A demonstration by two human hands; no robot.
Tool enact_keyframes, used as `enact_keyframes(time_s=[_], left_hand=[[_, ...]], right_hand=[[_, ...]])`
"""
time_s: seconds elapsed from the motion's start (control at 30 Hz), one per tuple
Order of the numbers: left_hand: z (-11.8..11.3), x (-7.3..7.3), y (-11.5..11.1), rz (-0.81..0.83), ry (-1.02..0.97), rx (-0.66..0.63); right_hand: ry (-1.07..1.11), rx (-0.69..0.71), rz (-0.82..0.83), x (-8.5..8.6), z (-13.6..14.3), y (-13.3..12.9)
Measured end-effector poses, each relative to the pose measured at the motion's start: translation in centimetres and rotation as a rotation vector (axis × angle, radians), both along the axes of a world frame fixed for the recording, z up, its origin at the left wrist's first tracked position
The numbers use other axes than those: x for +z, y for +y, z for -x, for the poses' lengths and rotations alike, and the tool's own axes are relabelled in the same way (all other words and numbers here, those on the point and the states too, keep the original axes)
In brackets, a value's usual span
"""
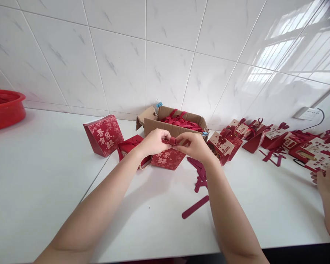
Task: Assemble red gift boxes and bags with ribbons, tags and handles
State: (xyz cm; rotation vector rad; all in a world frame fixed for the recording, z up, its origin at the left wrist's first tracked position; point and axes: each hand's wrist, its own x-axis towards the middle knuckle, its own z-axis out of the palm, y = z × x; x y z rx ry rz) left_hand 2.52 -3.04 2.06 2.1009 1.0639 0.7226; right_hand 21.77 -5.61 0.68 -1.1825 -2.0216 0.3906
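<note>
Both my hands meet at the top of a red gift box (168,161) with pale printed characters, standing in front of a cardboard box. My left hand (156,142) pinches a red ribbon (172,140) at the gift box's top edge. From the other side my right hand (191,143) pinches the same ribbon, its fingertips almost touching the left ones. The ribbon bends into a small loop between them. Just left of the gift box lies a darker red box (134,145) with a twisted cord, partly behind my left forearm.
A printed red box (104,135) stands at left, a red basin (5,109) beyond it. The cardboard box (170,128) holds red ribbons. Dark red strips (195,207) lie near my right forearm. Finished-looking gift boxes (275,135) line the right, beside another person's hand (328,183).
</note>
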Motion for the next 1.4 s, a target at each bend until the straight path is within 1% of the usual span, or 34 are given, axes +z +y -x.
enact_keyframes(time_s=[0.1, 0.17, 0.27, 0.37, 0.43, 0.6, 0.8, 0.93, 1.2, 1.4], left_hand=[[0.3, 0.0, 0.1, 0.078, -0.002, -0.018], [0.4, -0.1, 0.2, 0.096, 0.006, -0.008], [0.4, -0.4, 0.4, 0.12, 0.016, 0.012], [0.5, -0.4, 0.3, 0.151, -0.008, -0.022], [0.5, -0.2, 0.2, 0.135, -0.007, -0.036], [0.1, 0.2, -0.4, 0.056, 0.023, -0.007], [0.0, 0.4, -0.6, -0.005, 0.036, -0.01], [0.1, 0.4, -0.5, -0.043, 0.095, 0.01], [0.2, 0.5, -0.3, 0.069, 0.124, -0.029], [0.5, 0.2, 0.2, 0.132, 0.136, -0.089]], right_hand=[[0.036, 0.054, 0.0, -0.2, 0.3, 0.1], [0.047, 0.079, 0.005, -0.2, 0.4, 0.1], [0.045, 0.089, 0.017, -0.3, 0.5, 0.1], [0.015, 0.093, 0.022, -0.2, 0.4, 0.0], [-0.008, 0.08, 0.024, -0.1, 0.5, 0.0], [-0.087, 0.025, 0.047, 0.1, 0.6, 0.0], [-0.165, 0.018, 0.015, 0.1, 0.5, 0.1], [-0.153, 0.026, -0.005, 0.1, 0.4, 0.2], [-0.138, 0.106, -0.066, 0.0, 0.5, 0.3], [-0.129, 0.149, -0.078, -0.1, 0.3, 0.4]])
